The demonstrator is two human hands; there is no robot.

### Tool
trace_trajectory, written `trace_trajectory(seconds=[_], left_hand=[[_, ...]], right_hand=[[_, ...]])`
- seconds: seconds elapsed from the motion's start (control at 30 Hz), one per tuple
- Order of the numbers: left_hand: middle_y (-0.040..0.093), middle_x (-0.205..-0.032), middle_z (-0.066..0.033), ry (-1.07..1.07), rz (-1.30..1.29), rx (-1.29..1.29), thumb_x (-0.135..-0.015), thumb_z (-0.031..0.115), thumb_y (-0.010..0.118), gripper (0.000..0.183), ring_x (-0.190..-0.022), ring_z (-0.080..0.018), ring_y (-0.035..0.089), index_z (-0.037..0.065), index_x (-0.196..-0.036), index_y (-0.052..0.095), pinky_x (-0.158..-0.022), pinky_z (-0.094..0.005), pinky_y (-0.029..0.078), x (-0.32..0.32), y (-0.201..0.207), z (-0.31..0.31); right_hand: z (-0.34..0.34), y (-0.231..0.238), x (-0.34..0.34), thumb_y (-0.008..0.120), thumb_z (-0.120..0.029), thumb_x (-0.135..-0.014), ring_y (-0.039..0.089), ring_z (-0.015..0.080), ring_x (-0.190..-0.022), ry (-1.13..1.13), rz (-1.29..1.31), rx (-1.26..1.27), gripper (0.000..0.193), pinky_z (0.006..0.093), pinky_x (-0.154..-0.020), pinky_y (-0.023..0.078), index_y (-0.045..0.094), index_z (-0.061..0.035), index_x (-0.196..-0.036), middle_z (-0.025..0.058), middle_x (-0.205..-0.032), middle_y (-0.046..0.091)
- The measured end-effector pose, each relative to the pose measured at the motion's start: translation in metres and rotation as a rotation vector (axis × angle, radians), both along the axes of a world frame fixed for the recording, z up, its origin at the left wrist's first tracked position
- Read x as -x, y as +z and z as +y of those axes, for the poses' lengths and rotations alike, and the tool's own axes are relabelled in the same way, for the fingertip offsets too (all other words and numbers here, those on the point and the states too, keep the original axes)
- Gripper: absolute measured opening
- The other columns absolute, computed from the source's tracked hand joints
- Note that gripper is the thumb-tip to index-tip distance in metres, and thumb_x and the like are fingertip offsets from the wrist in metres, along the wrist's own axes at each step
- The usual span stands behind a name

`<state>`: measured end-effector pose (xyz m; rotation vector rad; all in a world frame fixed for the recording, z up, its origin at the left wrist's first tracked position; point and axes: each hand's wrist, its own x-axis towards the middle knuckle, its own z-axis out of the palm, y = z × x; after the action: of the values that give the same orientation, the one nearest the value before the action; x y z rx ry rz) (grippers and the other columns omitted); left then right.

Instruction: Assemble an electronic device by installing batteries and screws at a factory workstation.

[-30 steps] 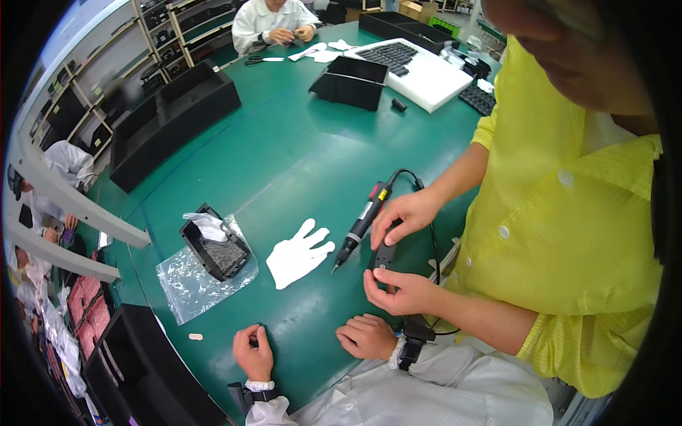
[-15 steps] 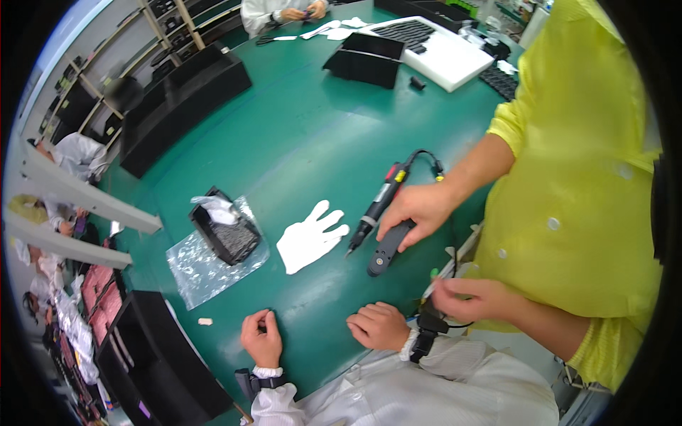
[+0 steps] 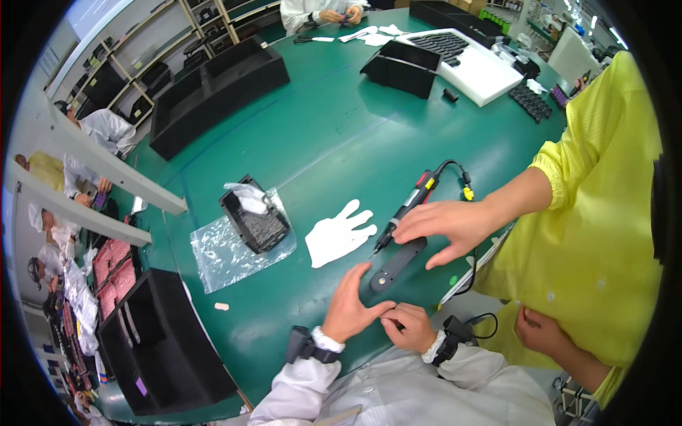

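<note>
My left hand (image 3: 348, 309) is raised over the near edge of the table, fingers stretched out, holding nothing. Its thumb meets the fingertips of my right hand (image 3: 410, 328), which is curled closed with nothing visible in it. Just beyond my hands lies a dark grey, elongated handheld device (image 3: 398, 268). A co-worker's hand (image 3: 455, 226) hovers with spread fingers over the device and a black electric screwdriver (image 3: 410, 206) with a cable. Left of the screwdriver a white glove (image 3: 337, 236) lies flat.
A black tray (image 3: 280, 238) sits on a clear plastic bag (image 3: 213, 266), near a small beige piece (image 3: 222, 307). Large black bins (image 3: 163, 341) stand at left. A black box (image 3: 401, 67) and white foam tray (image 3: 490, 78) are at the back. The co-worker in yellow (image 3: 568, 241) stands at right.
My left hand has moved right to my right hand and its fingers have opened out. The co-worker's upper hand has let go of the device; the lower one has drawn back. The view has shifted.
</note>
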<state>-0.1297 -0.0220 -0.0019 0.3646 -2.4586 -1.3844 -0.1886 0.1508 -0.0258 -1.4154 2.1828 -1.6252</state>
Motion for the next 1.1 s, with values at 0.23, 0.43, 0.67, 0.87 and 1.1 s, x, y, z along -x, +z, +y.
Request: trace_trajectory(seconds=[0.23,0.43,0.67,0.87,1.1], left_hand=[[0.072,-0.102,-0.0193,0.227,0.044,-0.13,-0.079,0.009,0.08,0.042,-0.088,-0.0317,0.072,0.005,-0.118,0.066,-0.074,-0.0363,0.056,-0.002,-0.012,0.018],[0.072,-0.106,-0.0148,0.219,-0.049,-0.252,-0.078,0.005,0.08,0.044,-0.095,-0.0229,0.07,0.002,-0.119,0.064,-0.085,-0.032,0.054,-0.029,-0.013,0.011],[0.055,-0.133,-0.0147,0.397,0.268,-0.742,-0.081,0.01,0.08,0.062,-0.117,-0.0196,0.056,-0.001,-0.134,0.049,-0.1,-0.0322,0.045,-0.035,-0.005,0.038],[0.061,-0.115,-0.0098,0.689,0.148,-0.664,-0.082,0.012,0.078,0.044,-0.103,-0.0154,0.058,0.001,-0.118,0.056,-0.092,-0.0294,0.047,-0.037,0.007,0.048],[0.059,-0.12,-0.012,0.642,0.19,-0.644,-0.081,0.012,0.078,0.042,-0.109,-0.0181,0.056,0.002,-0.116,0.056,-0.098,-0.0323,0.044,-0.038,0.0,0.049]], right_hand=[[0.017,0.037,0.041,0.062,-0.008,-0.091,0.059,0.0215,-0.078,-0.399,-0.221,0.031,0.011,0.0309,-0.068,0.047,0.063,-0.0003,-0.099,0.0119,-0.09,0.062],[-0.006,0.039,0.057,0.039,-0.025,-0.106,0.058,0.0186,-0.108,-0.086,-0.55,-0.083,0.038,0.032,-0.097,0.043,0.061,0.0013,-0.121,0.0108,-0.121,0.063],[-0.019,0.028,0.045,0.042,-0.022,-0.103,0.06,0.0249,-0.105,-0.044,-0.566,-0.021,0.034,0.0333,-0.095,0.044,0.063,0.0019,-0.117,0.0143,-0.114,0.062],[-0.021,0.004,0.018,0.039,-0.035,-0.103,0.059,0.031,-0.107,0.072,-0.599,0.148,0.046,0.0399,-0.098,0.044,0.058,0.0046,-0.115,0.0204,-0.115,0.061],[-0.024,-0.003,0.019,0.033,-0.04,-0.102,0.062,0.0328,-0.1,0.079,-0.582,0.138,0.052,0.042,-0.093,0.047,0.058,0.0052,-0.111,0.0227,-0.11,0.064]])
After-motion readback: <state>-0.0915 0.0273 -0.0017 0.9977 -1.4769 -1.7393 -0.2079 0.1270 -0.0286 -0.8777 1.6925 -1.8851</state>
